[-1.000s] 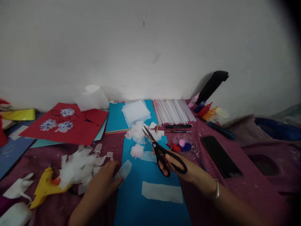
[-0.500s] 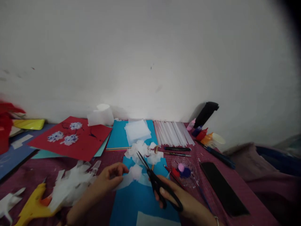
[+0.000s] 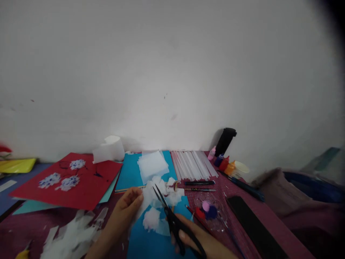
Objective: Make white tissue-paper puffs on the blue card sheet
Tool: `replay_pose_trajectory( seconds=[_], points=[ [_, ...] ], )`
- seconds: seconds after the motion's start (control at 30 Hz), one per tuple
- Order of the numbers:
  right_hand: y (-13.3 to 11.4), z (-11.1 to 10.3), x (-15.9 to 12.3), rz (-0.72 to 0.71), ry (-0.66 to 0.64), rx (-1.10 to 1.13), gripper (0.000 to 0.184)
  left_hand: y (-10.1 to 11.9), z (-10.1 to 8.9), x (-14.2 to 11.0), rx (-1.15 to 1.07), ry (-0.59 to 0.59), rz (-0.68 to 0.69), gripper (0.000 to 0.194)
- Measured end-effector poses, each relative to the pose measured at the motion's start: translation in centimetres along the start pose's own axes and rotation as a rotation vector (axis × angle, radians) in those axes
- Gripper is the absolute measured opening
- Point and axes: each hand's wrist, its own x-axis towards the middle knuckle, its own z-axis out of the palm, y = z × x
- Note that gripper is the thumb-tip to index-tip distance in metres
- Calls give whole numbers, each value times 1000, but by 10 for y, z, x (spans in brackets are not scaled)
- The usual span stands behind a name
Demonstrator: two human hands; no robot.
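My right hand [image 3: 190, 235] grips black-handled scissors [image 3: 172, 216], whose blades point up and away, slightly apart. My left hand [image 3: 130, 203] has thumb and fingertips pinched on a thin piece of white tissue paper [image 3: 146, 197], left of the blades. Behind the scissors lies a heap of crumpled white tissue [image 3: 156, 182], partly overlapping the held piece. A small ruffled pinkish-white tissue flower [image 3: 151, 219] rests on the blue sheet [image 3: 151, 248] between my hands.
Left are a red sheet with tissue flowers [image 3: 88, 192], a tissue roll [image 3: 114, 147] and tissue scraps [image 3: 71, 235]. White squares [image 3: 153, 165] and strips [image 3: 194, 163] lie at the back. A paint palette [image 3: 219, 217], paint bottles [image 3: 223, 163] and a black bar [image 3: 250, 226] are right.
My left hand has lifted tissue paper off the blue sheet, and its fingers have closed into a pinch. The scissors stay in my right hand. The view has tilted up and shifted right.
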Motion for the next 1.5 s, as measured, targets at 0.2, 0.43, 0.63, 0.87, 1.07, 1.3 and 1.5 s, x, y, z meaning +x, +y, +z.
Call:
replay_pose_trajectory(
  seconds=[0.2,0.43,0.63,0.87,1.07,1.3,1.5],
  points=[
    [-7,0,-5,-8,-5,-4,59,4,-1,27,31,-22,18,43],
    [7,-2,11,-30,12,167,56,4,9,42,254,-122,6,62],
    [15,-5,26,-4,42,312,55,8,16,54,425,-180,67,62],
    [18,-6,31,-20,112,342,51,15,26,65,480,-177,85,61],
    [28,-8,35,-34,199,364,45,8,14,72,348,-69,-63,52],
    [32,-12,40,11,178,438,50,-3,3,66,218,-167,-284,29],
    [39,-20,40,36,109,576,56,6,13,83,206,-61,-159,26]
  ],
)
